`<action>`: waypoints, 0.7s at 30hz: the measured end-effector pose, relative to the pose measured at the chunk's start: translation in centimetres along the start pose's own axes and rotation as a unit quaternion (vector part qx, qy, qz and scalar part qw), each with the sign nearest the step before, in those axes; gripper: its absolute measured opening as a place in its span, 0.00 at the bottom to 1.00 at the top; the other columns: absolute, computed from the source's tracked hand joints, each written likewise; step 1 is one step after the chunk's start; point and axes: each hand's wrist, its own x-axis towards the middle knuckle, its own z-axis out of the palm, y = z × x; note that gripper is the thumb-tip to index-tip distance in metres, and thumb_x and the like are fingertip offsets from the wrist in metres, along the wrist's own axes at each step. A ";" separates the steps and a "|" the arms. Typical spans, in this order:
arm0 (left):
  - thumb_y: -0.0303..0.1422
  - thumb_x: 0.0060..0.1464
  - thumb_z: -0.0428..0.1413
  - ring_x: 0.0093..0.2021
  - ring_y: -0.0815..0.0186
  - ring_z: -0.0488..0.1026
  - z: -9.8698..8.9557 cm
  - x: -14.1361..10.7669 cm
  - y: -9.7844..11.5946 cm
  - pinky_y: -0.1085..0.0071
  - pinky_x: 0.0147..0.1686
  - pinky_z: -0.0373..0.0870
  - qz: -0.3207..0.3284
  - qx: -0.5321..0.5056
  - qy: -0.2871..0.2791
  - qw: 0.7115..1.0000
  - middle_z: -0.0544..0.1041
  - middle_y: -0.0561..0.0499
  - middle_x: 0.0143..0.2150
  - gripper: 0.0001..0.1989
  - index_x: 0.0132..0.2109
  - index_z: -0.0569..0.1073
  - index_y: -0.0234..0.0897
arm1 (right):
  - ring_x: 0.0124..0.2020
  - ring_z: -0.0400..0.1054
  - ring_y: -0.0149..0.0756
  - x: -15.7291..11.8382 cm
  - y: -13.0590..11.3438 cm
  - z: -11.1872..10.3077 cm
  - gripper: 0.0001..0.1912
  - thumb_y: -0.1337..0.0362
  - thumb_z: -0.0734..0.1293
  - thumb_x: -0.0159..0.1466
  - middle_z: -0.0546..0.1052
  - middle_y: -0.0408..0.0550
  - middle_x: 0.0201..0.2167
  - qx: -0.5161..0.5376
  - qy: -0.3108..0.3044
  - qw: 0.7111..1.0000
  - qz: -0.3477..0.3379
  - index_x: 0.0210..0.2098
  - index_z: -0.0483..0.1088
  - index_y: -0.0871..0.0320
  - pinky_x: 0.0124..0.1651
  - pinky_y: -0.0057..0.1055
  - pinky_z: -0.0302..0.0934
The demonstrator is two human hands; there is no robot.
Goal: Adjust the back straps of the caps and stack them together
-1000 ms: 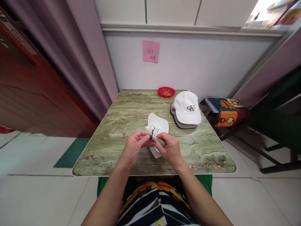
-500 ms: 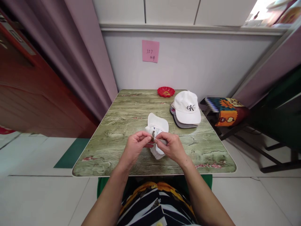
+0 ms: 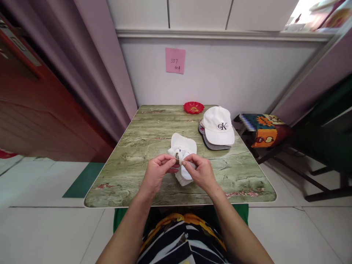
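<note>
- Here you are at the table (image 3: 132, 157), both forearms reaching in over the near edge, hands almost meeting above the white cap (image 3: 183, 142)
- Your left hand (image 3: 158, 172) comes in from the side, thumb and forefinger pinched together on one end of a thin pale strip (image 3: 180, 160), the lower fingers curled in underneath
- Your right hand (image 3: 202, 172) answers from the other side, thumb and forefinger closed on the strip's other end, the remaining fingers bent in toward the palm
- Between those two pinches the strip runs short and nearly level, and a small brownish piece (image 3: 177, 156) shows right beside your left fingertips, too small to tell what it is
- The white cap lies on the table in front of you, its brim pointing away toward the wall, its crumpled body under and between your hands, partly hidden by your fingers
- Over to your right, well apart from your hands, a lettered cap (image 3: 219, 123), white with black letters, sits brim toward you on top of a grey brim (image 3: 220, 147) with a dark edge
- Near the table's far edge, a red dish (image 3: 194, 107) stands just beyond that stack
- Up on the wall, a pink note (image 3: 175, 61) reads 357, with smaller handwriting below
</note>
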 end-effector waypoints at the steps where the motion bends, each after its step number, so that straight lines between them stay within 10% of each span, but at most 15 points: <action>1: 0.36 0.40 0.70 0.29 0.63 0.78 0.0 0.0 0.0 0.66 0.33 0.77 -0.002 -0.003 -0.002 1.000 0.81 0.48 0.30 0.16 0.34 0.77 0.31 | 0.23 0.64 0.29 0.0 -0.1 0.0 0.10 0.59 0.66 0.63 0.75 0.41 0.23 -0.005 0.005 1.000 -0.002 0.30 0.74 0.58 0.29 0.25 0.55; 21: 0.36 0.38 0.71 0.28 0.65 0.77 -0.1 0.1 -0.3 0.69 0.33 0.75 -0.028 0.015 -0.027 0.999 0.80 0.49 0.28 0.14 0.31 0.79 0.32 | 0.25 0.65 0.30 -0.3 -0.1 0.3 0.10 0.58 0.67 0.63 0.75 0.41 0.23 0.007 0.009 1.000 -0.005 0.30 0.74 0.58 0.31 0.26 0.57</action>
